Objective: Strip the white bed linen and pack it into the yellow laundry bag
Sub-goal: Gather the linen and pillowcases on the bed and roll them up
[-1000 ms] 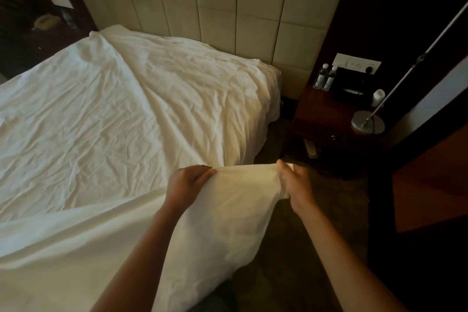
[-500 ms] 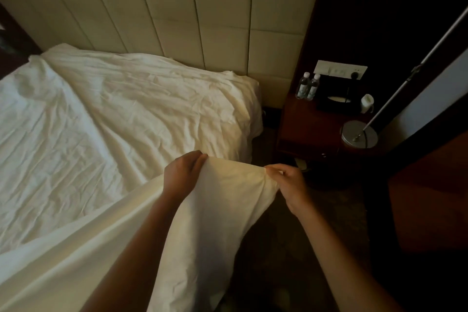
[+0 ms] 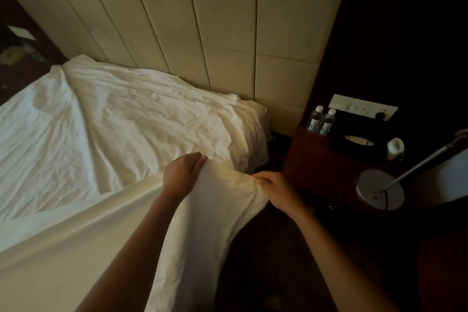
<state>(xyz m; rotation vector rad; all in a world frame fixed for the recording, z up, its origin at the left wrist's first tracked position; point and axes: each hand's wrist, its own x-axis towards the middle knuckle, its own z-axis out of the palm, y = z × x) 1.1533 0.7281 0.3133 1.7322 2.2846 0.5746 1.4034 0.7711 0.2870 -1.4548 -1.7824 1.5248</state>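
A crumpled white sheet covers the bed up to the padded headboard. A loose white sheet is lifted off the near side of the bed and hangs toward the floor. My left hand grips its raised top edge. My right hand pinches the bunched corner of the same sheet, a short way to the right. The cloth sags between the two hands. No yellow laundry bag is in view.
A beige padded headboard stands behind the bed. To the right is a dark wooden nightstand with two water bottles, a black tissue box and a floor lamp's round metal base. Dark floor lies below my right arm.
My hands have moved closer together, so the sheet's held edge is bunched between them. The view has shifted and tilted upward, showing more headboard.
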